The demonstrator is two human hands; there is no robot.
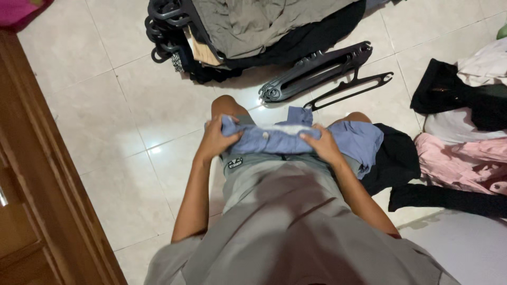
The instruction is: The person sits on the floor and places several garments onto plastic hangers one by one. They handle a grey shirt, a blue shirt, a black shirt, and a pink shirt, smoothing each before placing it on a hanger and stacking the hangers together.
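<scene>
Both hands, left hand and right hand, grip closed on the blue shirt bunched across the lap, which looks only partly folded, with loose black hangers at twelve o'clock and unsorted clothes at three o'clock on the floor.

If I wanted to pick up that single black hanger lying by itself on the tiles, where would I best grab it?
Probably the long straight bar of the single black hanger, near its middle, coming from above. It lies flat on the tiled floor, apart from the bundle of hangers, with bare tile along its lower side, so fingers can close round the thin bar.
</scene>
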